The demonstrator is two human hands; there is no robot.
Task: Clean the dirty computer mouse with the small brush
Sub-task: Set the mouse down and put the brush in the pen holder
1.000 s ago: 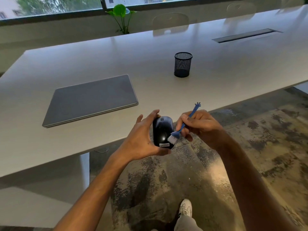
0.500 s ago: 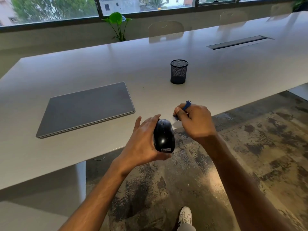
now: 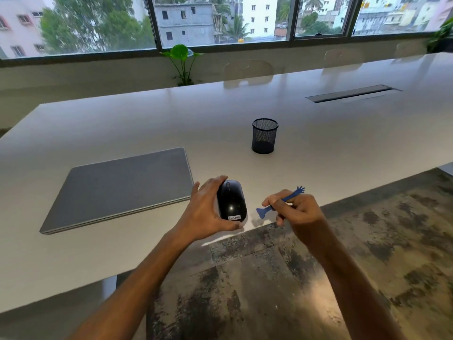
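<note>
White table (image 3: 343, 153) by a window: mouse and brush held at its near edge.
Compared with 0.5 s earlier, the mouse (image 3: 231, 201) is now seen at the table edge, gripped by the left hand (image 3: 204, 212), long axis running away from the person, wheel end far. The brush (image 3: 279, 203) has been drawn clear of the mouse, clamped in the right hand (image 3: 297, 212), bristles toward the mouse. A closed laptop (image 3: 122, 187) and mesh cup (image 3: 264, 136) are seen beyond.
</note>
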